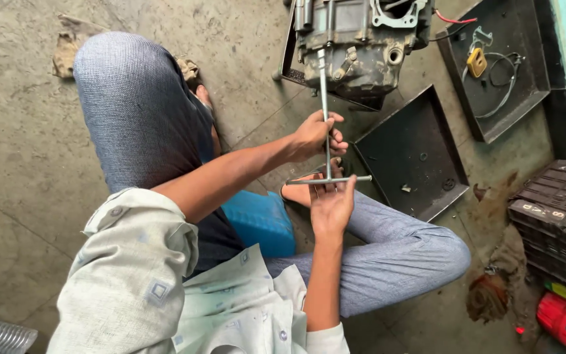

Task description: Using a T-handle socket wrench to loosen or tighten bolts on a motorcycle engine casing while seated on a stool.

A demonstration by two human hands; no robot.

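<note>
- T-handle wrench [327, 124], long and thin, running from the hands up to the engine block, socket end on the casing.
- Right hand [331, 204] nearest: palm flat, fingers stretched out, pressed on the crossbar, not wrapped round it.
- Left hand [314, 134] a bit further up, curled shut round the shaft.
- Engine block [355, 39] on the concrete floor [21, 164], grimy.
- Dark metal tray [414, 154] just beside it, second tray [499, 72] further back with a cable inside.
</note>
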